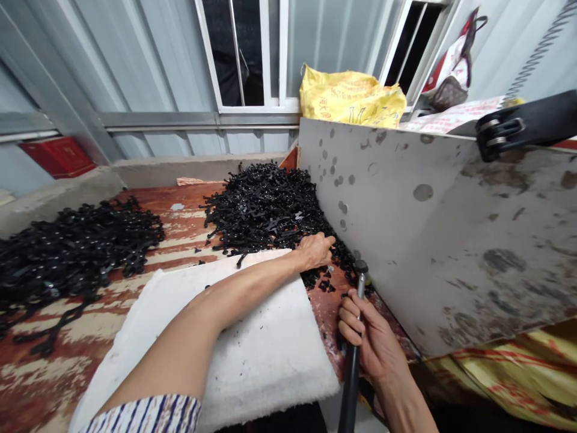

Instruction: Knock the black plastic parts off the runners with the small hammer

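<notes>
My left hand (315, 250) reaches across the white cloth pad (265, 343) to the near right edge of a heap of small black parts (265, 204). Its fingers are curled together, and whatever lies in them is hidden. My right hand (367, 334) is wrapped round a rod-like tool (350, 382) with a long black handle, a metal shaft and a dark round head. The tool's head points away from me, close to the grey board. Loose black bits (325, 284) lie between the two hands.
A second heap of black linked parts (85, 246) covers the left of the worn red-brown table (180, 225). On the right stands a stained grey board (383, 198), with a yellow sack (351, 96) behind it. A black bar with a metal fitting (523, 125) juts in at the upper right.
</notes>
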Demonstrator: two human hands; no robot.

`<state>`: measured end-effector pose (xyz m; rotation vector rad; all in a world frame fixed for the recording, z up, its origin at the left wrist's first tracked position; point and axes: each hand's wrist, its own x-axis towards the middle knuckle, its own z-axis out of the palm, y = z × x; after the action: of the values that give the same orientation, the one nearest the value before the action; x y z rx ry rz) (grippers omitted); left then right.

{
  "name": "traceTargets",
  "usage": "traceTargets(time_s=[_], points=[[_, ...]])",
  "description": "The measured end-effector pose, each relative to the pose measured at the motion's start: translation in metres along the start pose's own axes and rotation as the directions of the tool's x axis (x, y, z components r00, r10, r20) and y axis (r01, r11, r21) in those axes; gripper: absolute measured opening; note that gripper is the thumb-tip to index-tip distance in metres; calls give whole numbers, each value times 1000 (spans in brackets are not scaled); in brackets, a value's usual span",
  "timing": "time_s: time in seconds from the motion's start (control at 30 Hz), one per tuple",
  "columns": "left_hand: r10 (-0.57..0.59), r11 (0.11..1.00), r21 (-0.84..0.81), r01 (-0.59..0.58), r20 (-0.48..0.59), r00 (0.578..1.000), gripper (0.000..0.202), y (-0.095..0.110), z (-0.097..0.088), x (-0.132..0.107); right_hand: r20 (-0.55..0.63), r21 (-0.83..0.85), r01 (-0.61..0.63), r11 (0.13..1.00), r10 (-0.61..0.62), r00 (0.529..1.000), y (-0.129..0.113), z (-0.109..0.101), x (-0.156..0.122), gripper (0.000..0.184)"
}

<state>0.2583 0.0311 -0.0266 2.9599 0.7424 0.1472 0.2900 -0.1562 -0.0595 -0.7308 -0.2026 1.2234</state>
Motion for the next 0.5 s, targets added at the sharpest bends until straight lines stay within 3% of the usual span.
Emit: traceTargets(time_s=[0.13, 0.3, 0.4, 0.5], points=[[28, 1000, -1, -28, -8, 1000, 31, -7, -19, -20, 12, -9, 7, 1000, -6, 1000, 0, 0, 0, 37], [37, 999, 36, -35, -52, 998, 31, -23, -41, -82, -4, 0, 17, 1000, -17, 1000, 1, 2, 1, 38], [-43, 995, 91, 44, -8, 999, 27, -34, -47, -121, -33, -11, 22, 1000, -23, 999, 1, 3, 1, 41], [-106, 983, 152, 105, -2, 994, 28, -34, -49, -140, -66, -50, 42, 998, -45, 997, 1, 5, 1, 45]])
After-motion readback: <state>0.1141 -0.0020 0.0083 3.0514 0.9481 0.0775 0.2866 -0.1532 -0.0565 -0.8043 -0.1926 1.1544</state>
